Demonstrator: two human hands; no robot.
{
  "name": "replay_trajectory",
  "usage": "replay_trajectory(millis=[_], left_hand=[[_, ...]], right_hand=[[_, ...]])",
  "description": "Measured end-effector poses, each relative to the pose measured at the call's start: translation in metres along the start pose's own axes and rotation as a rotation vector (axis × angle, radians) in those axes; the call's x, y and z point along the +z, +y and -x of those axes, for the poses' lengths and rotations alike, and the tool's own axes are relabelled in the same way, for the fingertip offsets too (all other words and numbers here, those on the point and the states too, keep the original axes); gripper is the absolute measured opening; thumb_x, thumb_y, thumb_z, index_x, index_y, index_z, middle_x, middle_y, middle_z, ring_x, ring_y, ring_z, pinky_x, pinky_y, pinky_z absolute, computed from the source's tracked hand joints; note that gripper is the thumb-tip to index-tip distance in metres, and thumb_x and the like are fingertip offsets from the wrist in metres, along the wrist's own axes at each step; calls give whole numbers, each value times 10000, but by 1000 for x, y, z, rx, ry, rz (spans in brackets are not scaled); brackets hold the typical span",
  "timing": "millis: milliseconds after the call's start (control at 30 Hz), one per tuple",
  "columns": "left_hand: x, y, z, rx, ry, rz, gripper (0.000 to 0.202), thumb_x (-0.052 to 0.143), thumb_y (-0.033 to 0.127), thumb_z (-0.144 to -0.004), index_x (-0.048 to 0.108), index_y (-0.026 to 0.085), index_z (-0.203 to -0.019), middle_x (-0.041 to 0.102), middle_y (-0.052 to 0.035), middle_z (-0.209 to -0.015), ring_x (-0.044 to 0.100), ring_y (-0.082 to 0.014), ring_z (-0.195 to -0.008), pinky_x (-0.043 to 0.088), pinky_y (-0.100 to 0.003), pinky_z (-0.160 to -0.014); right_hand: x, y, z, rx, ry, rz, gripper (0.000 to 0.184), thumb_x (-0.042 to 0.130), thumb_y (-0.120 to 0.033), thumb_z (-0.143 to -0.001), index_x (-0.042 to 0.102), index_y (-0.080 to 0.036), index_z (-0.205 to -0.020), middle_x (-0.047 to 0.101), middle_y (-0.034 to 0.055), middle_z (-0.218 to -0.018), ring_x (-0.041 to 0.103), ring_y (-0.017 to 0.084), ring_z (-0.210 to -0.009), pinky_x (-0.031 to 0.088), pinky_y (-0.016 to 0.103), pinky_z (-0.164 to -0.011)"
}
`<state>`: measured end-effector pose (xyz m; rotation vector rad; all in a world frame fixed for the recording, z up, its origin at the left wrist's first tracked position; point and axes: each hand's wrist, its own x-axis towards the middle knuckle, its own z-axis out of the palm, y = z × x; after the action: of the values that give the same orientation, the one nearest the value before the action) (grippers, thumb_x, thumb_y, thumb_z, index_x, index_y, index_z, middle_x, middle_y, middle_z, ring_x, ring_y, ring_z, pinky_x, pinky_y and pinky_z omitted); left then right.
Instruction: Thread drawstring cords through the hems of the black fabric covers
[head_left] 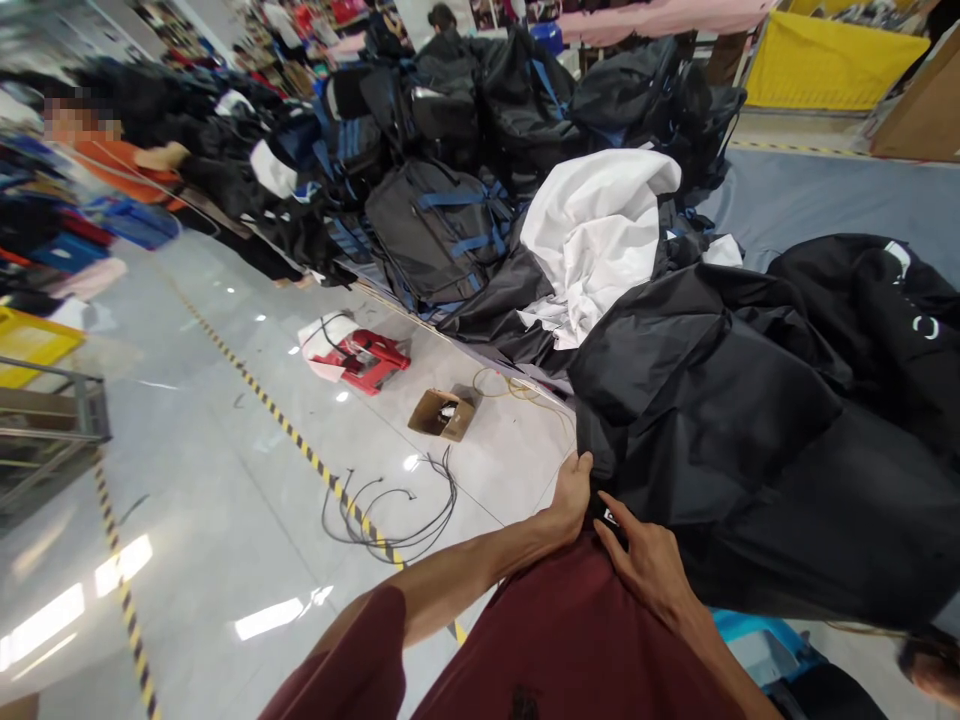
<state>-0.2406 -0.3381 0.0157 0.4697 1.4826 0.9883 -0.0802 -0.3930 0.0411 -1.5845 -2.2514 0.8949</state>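
Left hand [571, 492] and right hand [651, 562] pinch the near hem of soft, probably light, slippery black synthetic cloth [750, 450]; that hem seems the best hold.

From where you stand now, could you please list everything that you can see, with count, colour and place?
black fabric: one large heap, black, on the right
white fabric: one piece, white, behind the heap
backpacks: many, black with blue straps, piled at upper centre
red device: one, red, on the floor
cardboard box: one, brown, open, on the floor
cables: several, black, loose on the floor
striped tape: two lines, yellow and black, on the floor
yellow crate: one, yellow, left edge
co-worker: one, orange top, upper left
left hand: one, gripping the black fabric's edge
right hand: one, fingers on the same edge
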Motion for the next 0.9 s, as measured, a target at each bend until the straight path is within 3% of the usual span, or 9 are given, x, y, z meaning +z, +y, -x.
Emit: replay_trajectory(millis=[167, 233, 300, 367, 467, 667, 800, 900], left_hand=[[-8, 33, -35, -85, -181, 23, 441, 926, 390, -672, 757, 197, -1030, 788, -89, -1048, 705, -227, -960, 529, -306, -795], [-12, 47, -53, -37, -152, 24, 451, 914, 492, -712, 744, 191, -1001, 775, -89, -1057, 688, -199, -920, 509, -281, -750], [-12, 55, -69, 15, -93, 21, 474, 862, 606, -770, 710, 173, -890, 748, -80, -924, 652, -176, -798, 489, -276, -697], [-9, 55, -80, 43, -54, 6, 494, 868, 614, -767, 667, 163, -783, 683, -46, -756, 582, -149, -666, 453, -269, -644], [1, 41, -82, 65, -23, 9, 468, 885, 568, -754, 655, 160, -739, 620, -6, -655, 511, -133, -597, 403, -256, -596], [22, 15, -59, 125, 75, 123, 346, 786, 499, -843, 632, 191, -806, 616, 21, -692, 524, -143, -661, 437, -249, -633], [30, 26, -62, 147, 97, 219, 278, 740, 406, -879, 588, 195, -781, 587, 22, -688, 507, -132, -641, 436, -247, -616], [26, 51, -80, 184, 143, 282, 229, 715, 328, -908, 575, 193, -787, 574, 17, -690, 532, -135, -656, 474, -258, -647]], right_hand=[[2, 10, -3, 33, 12, -31, 497, 451, -458, -1135, 625, -261, -1557, 834, 35, -848, 812, 228, -712, 523, 263, -631], [3, 11, -5, 25, 4, -23, 487, 458, -455, -1135, 633, -266, -1549, 822, 25, -811, 808, 227, -709, 514, 260, -629], [2, 10, -6, 23, 9, -5, 485, 467, -448, -1132, 629, -264, -1551, 814, 16, -793, 802, 227, -697, 506, 262, -622], [1, 9, -6, 22, 26, 16, 484, 463, -440, -1132, 626, -265, -1553, 823, 19, -822, 803, 229, -701, 504, 268, -619], [1, 9, -6, 21, 46, 44, 483, 453, -440, -1133, 634, -269, -1546, 835, 29, -853, 804, 231, -697, 493, 270, -605], [5, 5, -9, 77, 70, 26, 490, 491, -453, -1117, 632, -278, -1552, 829, 19, -821, 790, 211, -663, 480, 252, -590], [-2, 4, -8, 75, 134, -57, 511, 485, -501, -1118, 621, -286, -1562, 852, 27, -999, 784, 183, -684, 514, 251, -626], [-17, 13, 0, 18, 204, -61, 656, 529, -608, -1084, 523, -261, -1639, 820, 86, -1209, 804, 233, -959, 574, 293, -768]])
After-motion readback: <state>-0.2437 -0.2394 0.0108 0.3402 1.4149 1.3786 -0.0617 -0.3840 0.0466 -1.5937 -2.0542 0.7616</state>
